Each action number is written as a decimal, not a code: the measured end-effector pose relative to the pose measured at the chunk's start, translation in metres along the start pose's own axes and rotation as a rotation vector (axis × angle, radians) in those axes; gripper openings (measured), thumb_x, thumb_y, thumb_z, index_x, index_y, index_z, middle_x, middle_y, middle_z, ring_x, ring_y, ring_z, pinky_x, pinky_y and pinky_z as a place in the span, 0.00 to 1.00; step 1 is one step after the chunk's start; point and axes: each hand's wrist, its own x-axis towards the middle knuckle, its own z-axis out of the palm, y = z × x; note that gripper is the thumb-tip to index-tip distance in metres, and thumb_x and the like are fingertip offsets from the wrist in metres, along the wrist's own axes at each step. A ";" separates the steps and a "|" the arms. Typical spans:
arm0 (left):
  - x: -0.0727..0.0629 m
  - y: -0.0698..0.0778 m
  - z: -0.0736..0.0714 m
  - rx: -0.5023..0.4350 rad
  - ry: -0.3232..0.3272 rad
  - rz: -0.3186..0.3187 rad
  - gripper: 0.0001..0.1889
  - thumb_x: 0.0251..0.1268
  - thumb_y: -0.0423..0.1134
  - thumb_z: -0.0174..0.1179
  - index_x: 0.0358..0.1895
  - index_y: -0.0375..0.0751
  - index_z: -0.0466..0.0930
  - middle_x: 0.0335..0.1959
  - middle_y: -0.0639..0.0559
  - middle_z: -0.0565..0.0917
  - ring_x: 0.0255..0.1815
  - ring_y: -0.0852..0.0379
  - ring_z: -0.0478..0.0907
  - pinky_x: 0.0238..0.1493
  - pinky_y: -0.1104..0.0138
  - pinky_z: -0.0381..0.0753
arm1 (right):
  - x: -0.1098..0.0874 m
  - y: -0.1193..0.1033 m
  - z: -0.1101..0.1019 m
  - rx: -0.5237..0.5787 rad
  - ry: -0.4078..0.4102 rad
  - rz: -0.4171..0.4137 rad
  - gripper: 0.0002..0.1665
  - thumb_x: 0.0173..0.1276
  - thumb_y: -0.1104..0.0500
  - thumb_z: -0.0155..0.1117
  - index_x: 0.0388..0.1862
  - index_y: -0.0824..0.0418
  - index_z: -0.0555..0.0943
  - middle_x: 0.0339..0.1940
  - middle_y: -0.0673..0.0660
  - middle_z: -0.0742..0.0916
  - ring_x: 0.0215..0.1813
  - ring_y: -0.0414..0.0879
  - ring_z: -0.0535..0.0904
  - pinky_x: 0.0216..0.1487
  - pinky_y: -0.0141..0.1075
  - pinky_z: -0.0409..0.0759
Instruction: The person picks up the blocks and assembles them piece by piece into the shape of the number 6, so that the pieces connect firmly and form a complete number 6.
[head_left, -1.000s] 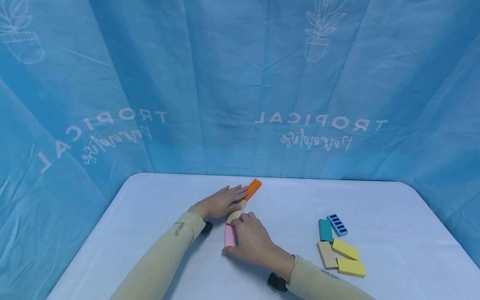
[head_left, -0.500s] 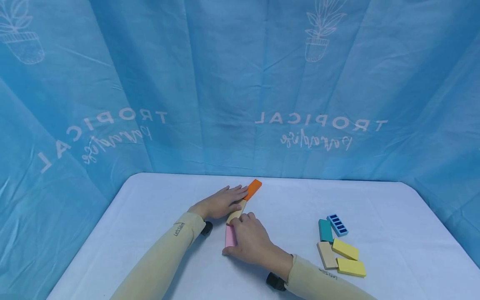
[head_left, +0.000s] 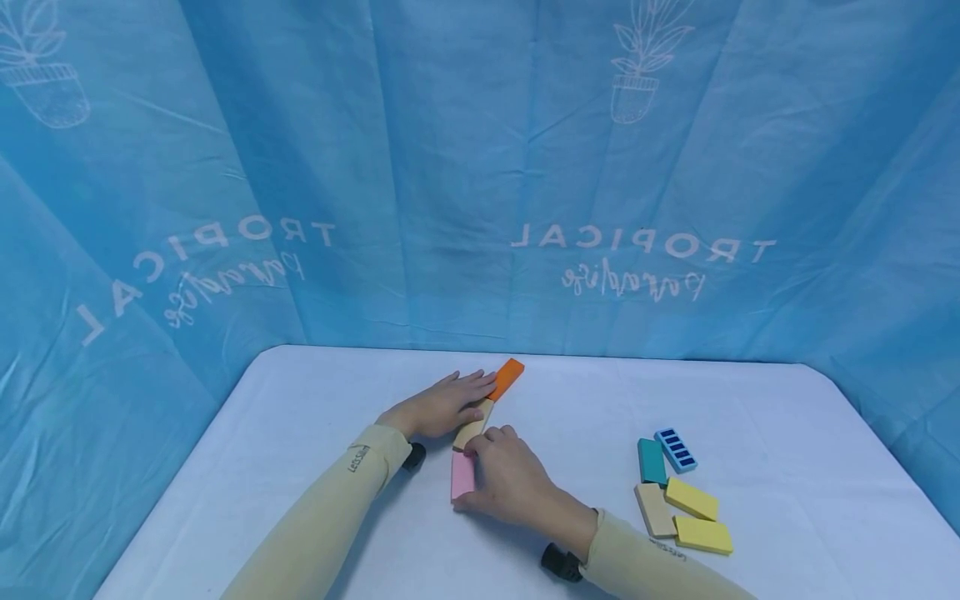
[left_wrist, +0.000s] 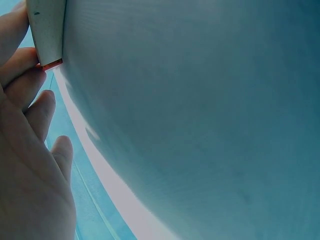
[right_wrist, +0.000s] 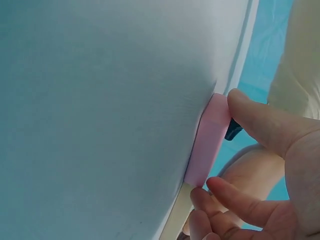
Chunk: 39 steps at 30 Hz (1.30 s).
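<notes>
A pink block (head_left: 462,477), a beige block (head_left: 469,434) and an orange block (head_left: 509,376) lie end to end in a bent row on the white table. My left hand (head_left: 437,407) rests with extended fingers along the beige and orange blocks. At the near end of the row, my right hand (head_left: 517,482) holds the pink block lengthwise, thumb at one end and fingertips by the other. In the right wrist view the pink block (right_wrist: 209,140) meets the beige one (right_wrist: 176,212). The left wrist view has fingers against the beige block (left_wrist: 47,30).
To the right lie a teal block (head_left: 651,461), a blue block with dark rectangles (head_left: 676,449), another beige block (head_left: 655,510) and two yellow blocks (head_left: 691,498). A blue curtain (head_left: 465,167) hangs behind the white table (head_left: 337,517).
My right hand has shifted slightly to the right, and more of the pink block shows. The left hand stays in place.
</notes>
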 end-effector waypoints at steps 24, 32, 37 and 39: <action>-0.001 0.001 -0.001 0.005 0.002 -0.004 0.31 0.81 0.48 0.47 0.80 0.43 0.55 0.82 0.51 0.52 0.82 0.51 0.44 0.81 0.51 0.41 | -0.009 0.008 -0.008 0.110 0.020 -0.006 0.38 0.49 0.39 0.83 0.55 0.57 0.84 0.48 0.51 0.85 0.53 0.46 0.75 0.55 0.41 0.80; -0.001 0.002 -0.002 0.011 0.001 -0.019 0.31 0.81 0.50 0.47 0.80 0.44 0.54 0.82 0.52 0.52 0.82 0.52 0.44 0.81 0.52 0.41 | -0.025 0.018 -0.026 0.228 0.040 0.075 0.39 0.52 0.41 0.82 0.59 0.57 0.82 0.52 0.52 0.84 0.56 0.47 0.75 0.55 0.45 0.82; 0.000 0.003 -0.001 0.010 -0.002 -0.025 0.31 0.81 0.50 0.47 0.80 0.44 0.54 0.82 0.52 0.52 0.82 0.53 0.44 0.81 0.52 0.41 | -0.036 0.030 -0.036 0.256 0.082 0.102 0.37 0.54 0.43 0.81 0.60 0.56 0.82 0.54 0.51 0.84 0.55 0.48 0.76 0.52 0.45 0.82; 0.000 0.003 -0.001 0.007 -0.006 -0.030 0.31 0.81 0.50 0.47 0.80 0.44 0.54 0.82 0.52 0.52 0.82 0.53 0.44 0.81 0.53 0.41 | -0.040 0.035 -0.039 0.263 0.102 0.115 0.36 0.54 0.44 0.81 0.60 0.56 0.82 0.55 0.50 0.84 0.55 0.49 0.77 0.52 0.45 0.82</action>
